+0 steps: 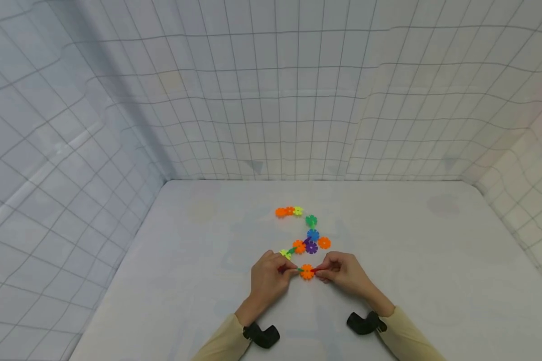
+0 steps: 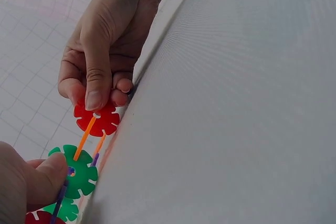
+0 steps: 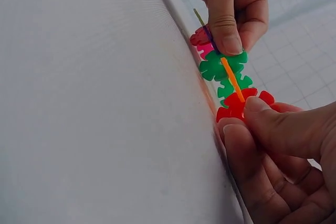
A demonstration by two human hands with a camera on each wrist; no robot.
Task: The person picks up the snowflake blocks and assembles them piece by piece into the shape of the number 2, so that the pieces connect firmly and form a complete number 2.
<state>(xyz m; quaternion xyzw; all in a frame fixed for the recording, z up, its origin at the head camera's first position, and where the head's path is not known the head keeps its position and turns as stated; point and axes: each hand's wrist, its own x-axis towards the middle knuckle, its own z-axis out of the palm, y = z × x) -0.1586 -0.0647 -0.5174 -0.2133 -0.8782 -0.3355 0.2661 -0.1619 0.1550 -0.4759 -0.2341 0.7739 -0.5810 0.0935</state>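
Observation:
Low in the middle of the head view, both hands meet at an orange snowflake disc (image 1: pixel 307 272). With thumb and fingers, my left hand (image 1: pixel 270 277) pinches a green snowflake disc (image 2: pixel 83 179) at the orange disc's left side. My right hand (image 1: pixel 345 275) pinches a red snowflake disc (image 2: pixel 104 121) at its right side. Seen edge-on in the right wrist view, the orange disc spans between green and red, overlapping both. A purple disc (image 2: pixel 59 201) joins the green one beside the left thumb, and another red disc (image 2: pixel 39 217) follows, partly hidden.
Beyond the hands, a curving line of discs lies on the white table (image 1: pixel 198 281): yellow-green (image 1: pixel 285 254), orange (image 1: pixel 299 246), purple (image 1: pixel 311 247), blue (image 1: pixel 313 234), green (image 1: pixel 311 220) and more. One orange disc (image 1: pixel 324 242) sits to their right. Grid-patterned white walls (image 1: pixel 262 100) surround the table.

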